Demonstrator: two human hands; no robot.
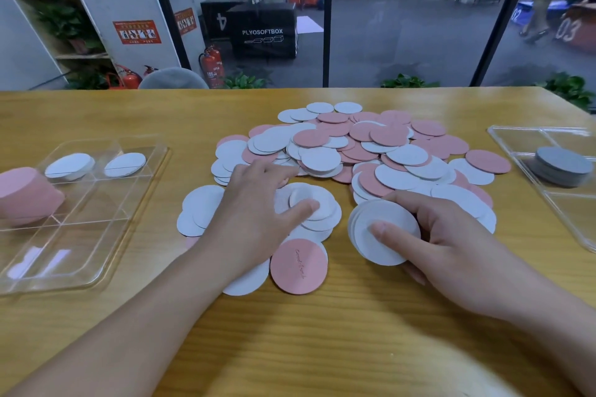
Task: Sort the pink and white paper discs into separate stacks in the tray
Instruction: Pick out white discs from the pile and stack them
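At the left edge of the frame the pink stack [27, 195] is cut off, as is the near left corner of the left tray [96, 255], and at the right edge the right tray [516, 138] runs out of view with its grey stack [561, 166] blurred. The left hand [254, 206] covers part of the white discs [309, 206] beneath it, so whether its fingertips press or pinch them cannot be told. The right hand [445, 242] hides the lower edge of the small white stack [383, 230], and the writing on the near pink disc [298, 266] is too small to read.
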